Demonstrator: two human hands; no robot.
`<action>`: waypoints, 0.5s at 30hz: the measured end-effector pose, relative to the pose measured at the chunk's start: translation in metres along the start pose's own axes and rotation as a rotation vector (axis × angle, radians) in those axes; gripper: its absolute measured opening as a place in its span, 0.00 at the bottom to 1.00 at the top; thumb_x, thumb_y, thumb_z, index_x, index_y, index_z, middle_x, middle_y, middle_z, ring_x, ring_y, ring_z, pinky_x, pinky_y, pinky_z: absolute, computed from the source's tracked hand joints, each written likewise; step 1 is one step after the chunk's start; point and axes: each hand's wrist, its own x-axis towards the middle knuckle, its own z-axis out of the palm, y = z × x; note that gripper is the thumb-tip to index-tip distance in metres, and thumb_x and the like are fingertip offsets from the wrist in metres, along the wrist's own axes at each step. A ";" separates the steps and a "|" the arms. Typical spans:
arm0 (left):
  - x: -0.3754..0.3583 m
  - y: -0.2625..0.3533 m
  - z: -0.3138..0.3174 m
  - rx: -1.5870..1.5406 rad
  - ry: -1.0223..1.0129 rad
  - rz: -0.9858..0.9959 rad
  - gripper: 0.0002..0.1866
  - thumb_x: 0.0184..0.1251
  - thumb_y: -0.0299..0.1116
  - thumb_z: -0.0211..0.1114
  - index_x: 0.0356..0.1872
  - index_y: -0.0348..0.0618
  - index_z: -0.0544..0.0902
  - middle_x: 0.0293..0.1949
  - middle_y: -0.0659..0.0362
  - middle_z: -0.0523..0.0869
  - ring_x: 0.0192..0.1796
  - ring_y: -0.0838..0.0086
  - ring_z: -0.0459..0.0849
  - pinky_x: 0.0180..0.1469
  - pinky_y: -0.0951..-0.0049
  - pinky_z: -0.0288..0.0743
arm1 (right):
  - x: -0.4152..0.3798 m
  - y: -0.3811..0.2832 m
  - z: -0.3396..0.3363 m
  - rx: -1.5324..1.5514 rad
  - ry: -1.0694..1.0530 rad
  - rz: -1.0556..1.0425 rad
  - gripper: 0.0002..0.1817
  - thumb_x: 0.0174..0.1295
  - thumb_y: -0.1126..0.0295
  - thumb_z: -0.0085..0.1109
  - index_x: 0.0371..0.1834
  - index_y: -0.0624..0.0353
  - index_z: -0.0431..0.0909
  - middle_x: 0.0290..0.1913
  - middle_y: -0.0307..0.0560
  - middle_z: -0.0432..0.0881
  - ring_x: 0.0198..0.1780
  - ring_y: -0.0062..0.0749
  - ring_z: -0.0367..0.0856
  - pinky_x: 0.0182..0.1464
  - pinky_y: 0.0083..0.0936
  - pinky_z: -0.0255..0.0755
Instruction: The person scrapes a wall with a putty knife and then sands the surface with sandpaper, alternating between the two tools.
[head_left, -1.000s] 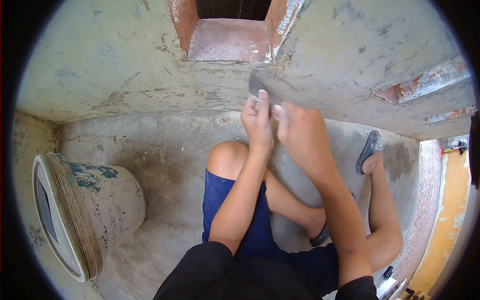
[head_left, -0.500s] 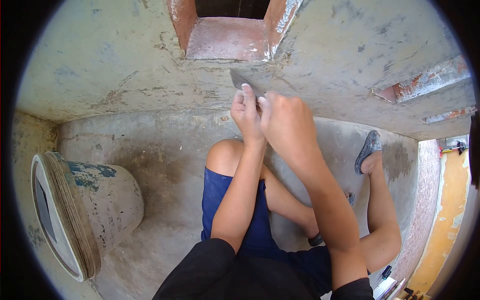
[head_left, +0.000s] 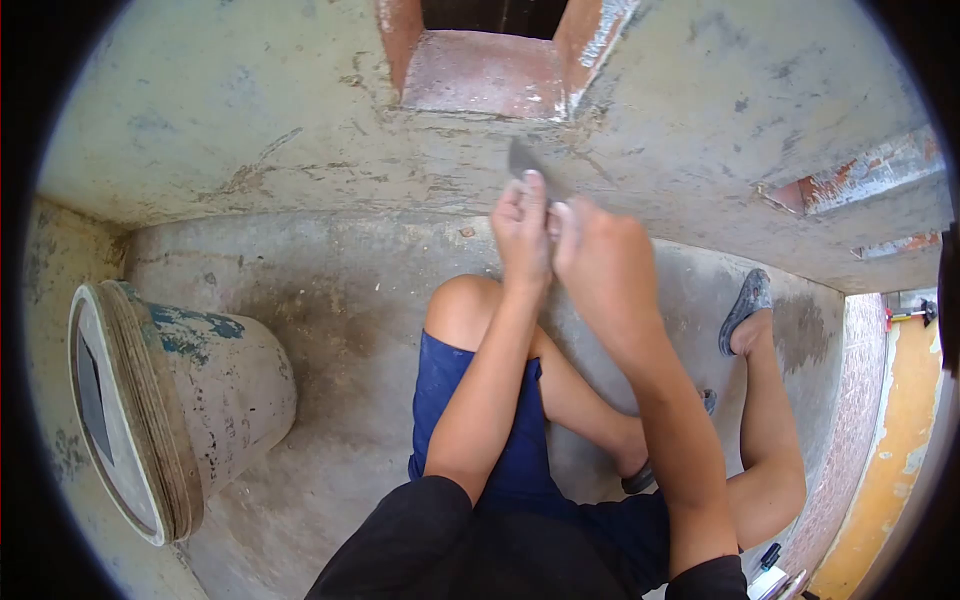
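Observation:
A thin grey metal blade, looking like a putty knife point(head_left: 524, 158), points up and to the left in front of the wall. My left hand point(head_left: 521, 235) is closed at the blade, its thumb pressed along the metal and whitish dust on the fingertips. Close beside it on the right, my right hand point(head_left: 608, 262) is wrapped round the knife's handle end, which is hidden inside the fist. Both hands are above my bent knee, near the foot of the scuffed plaster wall point(head_left: 330, 150).
A paint-stained bucket point(head_left: 235, 385) with its lid on lies tilted at the left on the concrete floor point(head_left: 340, 310). A reddish recess point(head_left: 485, 75) opens in the wall above the hands; another chipped opening point(head_left: 860, 178) is at the right. My sandalled foot point(head_left: 745, 312) rests near the wall.
My view has shifted slightly, so wall and bucket appear a little displaced. Both hands and the knife have moved a little right in the picture, still held together.

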 end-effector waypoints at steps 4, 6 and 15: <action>0.009 -0.009 0.000 -0.053 0.045 0.008 0.20 0.80 0.45 0.57 0.24 0.49 0.71 0.19 0.71 0.73 0.21 0.89 0.65 0.23 0.83 0.56 | 0.010 -0.010 0.004 0.003 0.054 -0.040 0.15 0.67 0.64 0.55 0.27 0.64 0.81 0.23 0.68 0.80 0.27 0.63 0.82 0.31 0.52 0.75; 0.011 -0.012 -0.007 -0.097 0.094 0.094 0.20 0.79 0.44 0.58 0.24 0.49 0.71 0.19 0.71 0.72 0.20 0.90 0.65 0.22 0.83 0.56 | 0.015 -0.026 0.013 -0.027 0.053 -0.102 0.16 0.67 0.65 0.54 0.27 0.64 0.80 0.22 0.69 0.79 0.26 0.64 0.82 0.30 0.52 0.74; 0.015 0.001 -0.004 -0.133 0.134 0.067 0.20 0.80 0.43 0.58 0.25 0.48 0.72 0.21 0.71 0.73 0.22 0.90 0.66 0.23 0.84 0.57 | 0.018 -0.030 0.009 0.014 0.019 -0.097 0.16 0.67 0.65 0.54 0.26 0.65 0.81 0.22 0.68 0.79 0.27 0.64 0.82 0.32 0.50 0.77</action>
